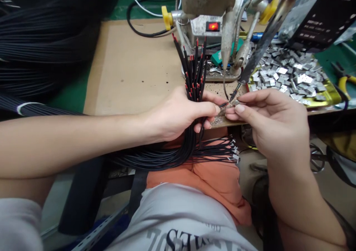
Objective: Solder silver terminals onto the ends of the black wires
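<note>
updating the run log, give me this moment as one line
left hand: holding black cables | right hand: pinching metal piece | soldering iron: tip nearby

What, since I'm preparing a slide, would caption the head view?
Left fingers grip red-tipped black cables; right fingers pinch a small metal piece near the soldering iron.

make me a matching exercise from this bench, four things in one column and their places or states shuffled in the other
Column one
1. left hand
2. right hand
3. rocker switch
4. pliers

Column two
a. pinching a small metal piece near the tip of the soldering iron
b. yellow-handled, at the far right
c. closed around a bundle of black cables
d. glowing red

Pairs: 1-c, 2-a, 3-d, 4-b
</note>
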Action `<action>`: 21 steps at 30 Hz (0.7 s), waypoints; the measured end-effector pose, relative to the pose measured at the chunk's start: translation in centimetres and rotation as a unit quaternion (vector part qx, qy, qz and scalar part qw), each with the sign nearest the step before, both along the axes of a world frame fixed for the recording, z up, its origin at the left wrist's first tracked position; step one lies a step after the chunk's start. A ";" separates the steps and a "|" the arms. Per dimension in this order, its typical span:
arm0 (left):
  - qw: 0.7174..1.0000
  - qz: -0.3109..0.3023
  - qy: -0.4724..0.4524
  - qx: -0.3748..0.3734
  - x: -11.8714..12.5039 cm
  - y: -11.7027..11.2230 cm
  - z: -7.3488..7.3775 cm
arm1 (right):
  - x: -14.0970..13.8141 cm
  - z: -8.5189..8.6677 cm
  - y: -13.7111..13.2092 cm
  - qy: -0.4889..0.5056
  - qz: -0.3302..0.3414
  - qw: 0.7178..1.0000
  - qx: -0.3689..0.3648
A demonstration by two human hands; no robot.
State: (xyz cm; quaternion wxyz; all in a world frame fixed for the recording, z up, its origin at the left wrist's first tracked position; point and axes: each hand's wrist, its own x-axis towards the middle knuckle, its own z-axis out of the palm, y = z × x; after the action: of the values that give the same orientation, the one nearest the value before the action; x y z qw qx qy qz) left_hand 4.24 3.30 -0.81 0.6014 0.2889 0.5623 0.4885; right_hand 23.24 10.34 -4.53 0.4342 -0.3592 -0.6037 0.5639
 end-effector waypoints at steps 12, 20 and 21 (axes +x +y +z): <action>1.000 0.005 0.009 0.007 0.1 0.1 0.2 | -0.5 -0.6 -0.8 0.030 -0.006 0.999 -0.023; 1.000 0.003 0.014 0.003 0.0 0.2 0.1 | -0.6 -1.1 -0.9 0.048 0.004 0.999 -0.007; 1.000 0.003 0.012 0.004 0.0 0.1 0.2 | -0.6 -1.1 -0.9 0.051 0.004 0.999 -0.004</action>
State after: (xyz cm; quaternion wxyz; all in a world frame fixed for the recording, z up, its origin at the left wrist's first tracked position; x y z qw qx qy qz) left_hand 4.22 3.45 -0.65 0.5921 0.2954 0.5685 0.4889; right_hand 22.63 9.47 -5.67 0.4606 -0.3296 -0.5797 0.5858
